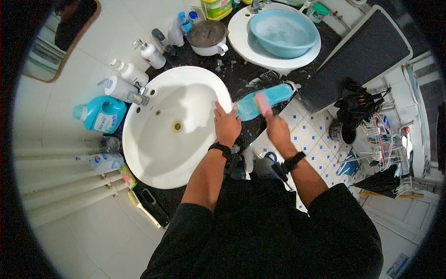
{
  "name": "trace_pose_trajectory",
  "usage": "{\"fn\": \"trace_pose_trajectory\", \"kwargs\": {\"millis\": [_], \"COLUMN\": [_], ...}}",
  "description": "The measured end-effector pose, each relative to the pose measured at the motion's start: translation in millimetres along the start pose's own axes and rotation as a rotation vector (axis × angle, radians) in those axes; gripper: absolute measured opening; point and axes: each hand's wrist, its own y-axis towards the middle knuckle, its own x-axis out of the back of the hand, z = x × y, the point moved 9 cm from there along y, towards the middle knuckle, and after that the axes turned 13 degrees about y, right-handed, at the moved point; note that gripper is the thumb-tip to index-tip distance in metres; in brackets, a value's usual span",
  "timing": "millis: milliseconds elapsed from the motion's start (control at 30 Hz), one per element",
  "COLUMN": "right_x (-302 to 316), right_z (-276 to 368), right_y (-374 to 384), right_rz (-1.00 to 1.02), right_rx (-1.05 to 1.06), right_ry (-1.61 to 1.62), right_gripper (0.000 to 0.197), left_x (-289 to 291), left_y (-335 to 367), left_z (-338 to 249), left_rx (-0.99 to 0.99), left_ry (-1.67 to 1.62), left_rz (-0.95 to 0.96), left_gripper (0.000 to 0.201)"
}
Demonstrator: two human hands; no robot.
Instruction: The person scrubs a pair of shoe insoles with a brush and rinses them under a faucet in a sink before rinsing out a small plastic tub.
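Observation:
A long light-blue object, rounded and with a whitish far end, lies slantwise by the counter's edge; whether it is a bottle or something flat I cannot tell. My left hand is at its near end beside the sink, seeming to grip it, with some fingers spread over the sink's rim. In my right hand is a pink block with a paler side, like a sponge, pressed against the middle of the blue surface. The right hand is slightly blurred.
On the left is a white sink; a blue basin with sudsy water stands in the far sink. Pump bottles, a blue detergent jug and a lidded pot line the wall. A dark board leans at right.

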Motion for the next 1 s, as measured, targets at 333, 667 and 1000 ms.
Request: {"fn": "trace_pose_trajectory", "kwargs": {"millis": [333, 667, 1000], "right_x": [-3.9, -26.1, -30.5], "right_z": [19.8, 35.9, 48.9], "right_y": [-12.3, -20.2, -10.3], "right_rz": [-0.053, 0.094, 0.014], "right_rx": [0.206, 0.016, 0.162], "right_ry": [-0.036, 0.111, 0.046], "right_gripper": [0.016, 0.023, 0.016], "left_x": [-0.4, -0.6, 1.0], "left_y": [-2.8, -2.7, -1.8], "left_z": [-1.9, 0.1, -4.2], "left_rx": [-0.002, 0.024, 0.031], "left_ry": [0.023, -0.003, 0.024], "left_rz": [-0.03, 0.013, -0.001], "left_gripper": [0.047, 0.046, 0.045]}}
